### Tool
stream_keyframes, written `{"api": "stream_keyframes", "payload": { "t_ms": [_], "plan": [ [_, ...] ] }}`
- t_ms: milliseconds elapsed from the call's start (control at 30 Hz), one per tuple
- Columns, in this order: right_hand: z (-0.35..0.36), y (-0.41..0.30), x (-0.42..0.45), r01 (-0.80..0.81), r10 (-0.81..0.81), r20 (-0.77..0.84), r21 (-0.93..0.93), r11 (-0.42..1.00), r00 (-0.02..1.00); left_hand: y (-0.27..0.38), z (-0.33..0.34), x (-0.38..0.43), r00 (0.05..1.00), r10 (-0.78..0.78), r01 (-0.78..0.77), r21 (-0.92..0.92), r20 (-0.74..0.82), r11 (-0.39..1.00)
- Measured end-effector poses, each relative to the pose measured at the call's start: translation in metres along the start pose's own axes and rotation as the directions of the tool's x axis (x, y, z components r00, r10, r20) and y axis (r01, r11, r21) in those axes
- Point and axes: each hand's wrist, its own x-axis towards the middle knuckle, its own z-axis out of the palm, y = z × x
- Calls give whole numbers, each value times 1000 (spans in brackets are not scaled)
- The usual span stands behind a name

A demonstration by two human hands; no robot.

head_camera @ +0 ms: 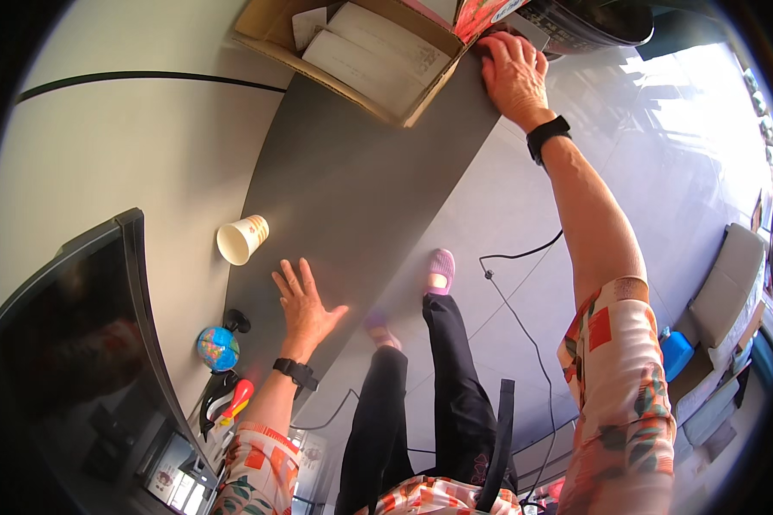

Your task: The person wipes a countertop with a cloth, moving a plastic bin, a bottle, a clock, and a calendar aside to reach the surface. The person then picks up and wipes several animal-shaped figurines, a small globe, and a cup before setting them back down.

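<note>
My left hand (304, 309) is held with fingers spread and nothing in it, over or close to a dark grey surface (361, 187); whether it touches cannot be told. Just beyond its fingertips is a paper cup (251, 230) with orange stripes, its mouth turned to the left. At the top, my right hand (515, 74) reaches the near corner of an open cardboard box (354, 106). Its fingers bend over a dark brownish thing beside the box, and the fingertips are partly hidden. White packets or small cartons (373, 55) lie inside the box.
A black monitor (77, 322) stands at the left, near a small globe (219, 349) and penguin-like figures (222, 405). Behind my right hand sits a dark tub (592, 32) bearing writing. A black cable (515, 302) trails over the tiled floor (489, 187). Cushioned seating (728, 283) is at right.
</note>
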Motion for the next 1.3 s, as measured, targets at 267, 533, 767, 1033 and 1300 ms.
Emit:
{"api": "stream_keyframes", "payload": {
  "t_ms": [267,533,767,1033,1300],
  "plan": [
    [26,36,30,-244,239,-127,-27,969,963,-1,-1,1,1000,3,-3,-10,15,1000],
    [19,16,39,-582,577,73,65,811,813,-8,2,-1,1000,3,-3,2,-22,1000],
    [20,-72,-65,-518,544,-61,233,823,837,-6,4,-2,1000,-18,19,-54,19,998],
    [-39,-277,-287,-285,224,189,425,859,956,-19,21,-16,968,90,-135,-183,-235,974],
    [-140,-336,-417,-855,114,865,450,257,489,-40,70,-161,890,216,-389,-419,-402,821]
  ]
}}
